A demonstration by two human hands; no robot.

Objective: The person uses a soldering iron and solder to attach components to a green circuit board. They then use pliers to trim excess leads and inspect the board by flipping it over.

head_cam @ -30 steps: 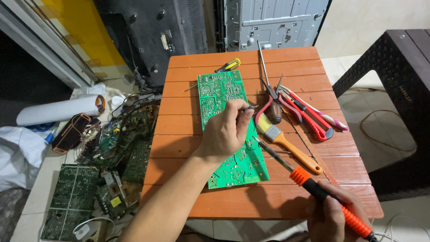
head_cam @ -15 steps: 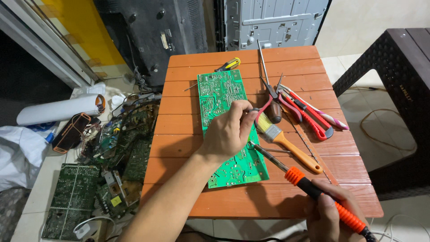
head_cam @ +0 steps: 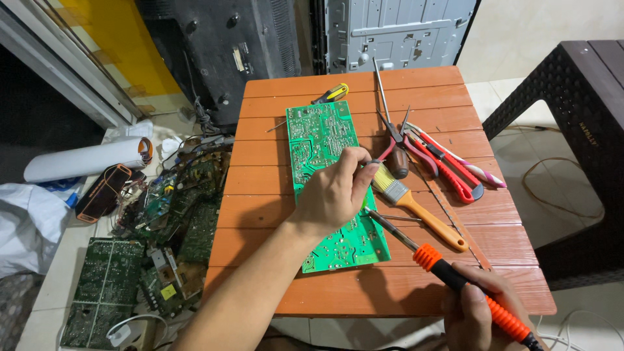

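A long green circuit board (head_cam: 320,140) lies solder side up on the orange slatted table (head_cam: 260,175). My left hand (head_cam: 335,193) rests on the middle of the board, its fingers pinched around a thin strand that looks like solder wire. My right hand (head_cam: 478,312) at the front right corner grips an orange-handled soldering iron (head_cam: 455,279). The iron's metal tip reaches up-left to the board's right edge, just under my left fingers.
A paintbrush with an orange handle (head_cam: 416,208), red-handled pliers (head_cam: 448,162), a long screwdriver (head_cam: 387,110) and a small yellow-handled tool (head_cam: 331,94) lie on the table. Several scrap circuit boards (head_cam: 136,240) cover the floor at left. A dark wicker stool (head_cam: 572,130) stands right.
My right hand has slid the soldering iron up and to the left, bringing its tip closer to the board edge below my left fingers. My left hand stays put.
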